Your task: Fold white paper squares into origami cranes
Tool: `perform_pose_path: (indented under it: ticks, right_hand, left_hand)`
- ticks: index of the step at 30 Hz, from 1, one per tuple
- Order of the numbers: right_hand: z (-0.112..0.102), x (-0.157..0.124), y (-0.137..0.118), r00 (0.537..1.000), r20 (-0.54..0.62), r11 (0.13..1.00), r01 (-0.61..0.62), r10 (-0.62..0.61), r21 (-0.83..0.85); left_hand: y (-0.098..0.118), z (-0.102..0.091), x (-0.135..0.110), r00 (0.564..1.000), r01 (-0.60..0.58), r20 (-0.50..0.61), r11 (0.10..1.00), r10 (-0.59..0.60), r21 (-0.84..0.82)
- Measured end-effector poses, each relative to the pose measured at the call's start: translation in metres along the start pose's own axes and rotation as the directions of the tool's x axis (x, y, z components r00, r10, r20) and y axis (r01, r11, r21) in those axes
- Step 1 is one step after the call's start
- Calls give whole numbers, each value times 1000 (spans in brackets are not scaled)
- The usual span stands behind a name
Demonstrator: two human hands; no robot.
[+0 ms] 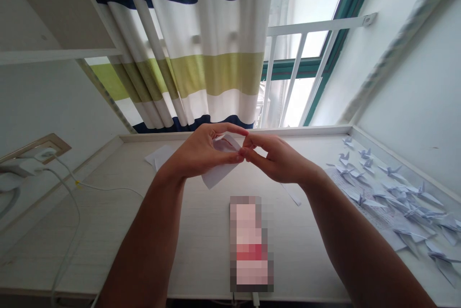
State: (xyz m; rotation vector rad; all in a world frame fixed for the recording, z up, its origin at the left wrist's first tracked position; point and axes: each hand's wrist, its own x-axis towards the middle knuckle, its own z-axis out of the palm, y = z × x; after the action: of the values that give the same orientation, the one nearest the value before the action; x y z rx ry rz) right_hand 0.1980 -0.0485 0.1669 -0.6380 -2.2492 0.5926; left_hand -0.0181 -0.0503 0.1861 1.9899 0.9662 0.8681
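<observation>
**Folded Paper Pinched Between Two Hands**

A folded white paper (221, 173) is held between the left hand (201, 152) and the right hand (277, 156), above the back part of the table (90, 236). The paper is seen in the middle, between the two hands. Its lower corner hangs down at 6 o'clock from the left fingers (230, 130).

The left fingers are bent in a curve around the paper, and it is pinched by them from above and below. The right fingers (254, 142) are drawn close together, and their tips are pressed against the left fingertips at the paper's 3 o'clock side. Whether the paper is gripped by the right fingers cannot be told.

The back edge of the table is seen close by at 12 o'clock, and little room is left there. Many paper cranes (392, 202) are spread at 3 o'clock, up to the right edge. A loose white paper (158, 156) is seen at 10 o'clock, just past the left hand. A thin paper strip (291, 194) lies at 4 o'clock. A blurred flat thing (251, 243) lies at 6 o'clock, with room left between it and the hands. A white cable (68, 212) runs along at 8 o'clock.
</observation>
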Motion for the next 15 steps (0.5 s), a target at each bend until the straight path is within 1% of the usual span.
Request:
perform_pose_path:
  ticks: [4, 8, 12, 15]
  right_hand:
    - [6, 0, 6, 1000, -19, 999, 21, -20, 31]
    - [16, 1, 14, 998, -54, 987, 25, -17, 157]
    - [28, 3, 23, 988, -154, 950, 43, 5, 309]
    - [31, 5, 27, 973, -226, 941, 28, 53, 338]
  left_hand:
    - [0, 1, 1, 1000, 0, -11, 999, -1, -54]
    - [-2, 1, 1, 1000, -3, -6, 992, 2, -130]
    - [-7, 1, 4, 999, -13, -45, 986, 6, -164]
    - [-10, 2, 7, 999, -11, -53, 989, 3, -147]
